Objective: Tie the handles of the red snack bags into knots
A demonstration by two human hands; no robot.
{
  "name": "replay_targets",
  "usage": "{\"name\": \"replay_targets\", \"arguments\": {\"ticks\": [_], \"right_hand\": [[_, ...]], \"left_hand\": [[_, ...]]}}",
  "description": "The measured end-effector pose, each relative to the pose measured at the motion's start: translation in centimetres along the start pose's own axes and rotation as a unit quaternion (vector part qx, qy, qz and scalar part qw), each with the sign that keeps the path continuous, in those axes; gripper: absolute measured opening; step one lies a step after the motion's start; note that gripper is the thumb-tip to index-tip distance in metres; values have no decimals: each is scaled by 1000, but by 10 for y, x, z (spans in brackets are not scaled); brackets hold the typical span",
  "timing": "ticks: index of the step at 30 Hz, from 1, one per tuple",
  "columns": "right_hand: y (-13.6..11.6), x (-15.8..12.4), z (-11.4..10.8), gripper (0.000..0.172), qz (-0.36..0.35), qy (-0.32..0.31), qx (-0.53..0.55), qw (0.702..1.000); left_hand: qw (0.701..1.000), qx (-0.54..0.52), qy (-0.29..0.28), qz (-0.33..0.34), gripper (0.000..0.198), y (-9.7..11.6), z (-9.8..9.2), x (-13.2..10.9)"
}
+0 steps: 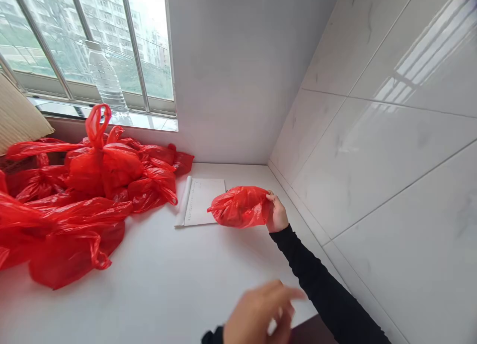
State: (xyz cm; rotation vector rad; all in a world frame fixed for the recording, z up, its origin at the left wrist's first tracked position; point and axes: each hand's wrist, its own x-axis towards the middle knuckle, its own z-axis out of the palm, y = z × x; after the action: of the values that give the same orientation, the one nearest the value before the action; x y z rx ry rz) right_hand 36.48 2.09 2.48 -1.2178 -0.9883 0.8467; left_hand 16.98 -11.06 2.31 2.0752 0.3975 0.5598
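My right hand point(276, 213) grips one end of a red plastic bag point(240, 207). The bag is bundled around contents I cannot make out, and its other end reaches over the right side of a notepad point(203, 200). Low in the view, nearer to me, my left hand point(261, 311) is raised and blurred, with its index finger stretched toward the right. A gap shows between its fingers and nothing is seen in them.
Several knotted red plastic bags point(100, 167) are heaped on the white tabletop point(179, 279) at the left. Behind them, a clear bottle point(108, 80) stands on the sill of a barred window. Cardboard point(18, 113) leans at far left; a tiled wall point(372, 175) borders the right.
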Motion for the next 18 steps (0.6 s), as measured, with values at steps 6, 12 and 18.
{"name": "replay_targets", "arguments": {"ticks": [6,12,18], "right_hand": [[27,-62,57,16,46,-85,74,993],[28,-86,71,20,7,-134,27,991],[21,-98,77,29,-154,-133,-173,964]], "left_hand": [[873,197,423,-141,39,-52,-100,-33],[862,203,433,-169,16,-90,-94,-66],[852,161,472,-159,16,-84,-92,-68]]}}
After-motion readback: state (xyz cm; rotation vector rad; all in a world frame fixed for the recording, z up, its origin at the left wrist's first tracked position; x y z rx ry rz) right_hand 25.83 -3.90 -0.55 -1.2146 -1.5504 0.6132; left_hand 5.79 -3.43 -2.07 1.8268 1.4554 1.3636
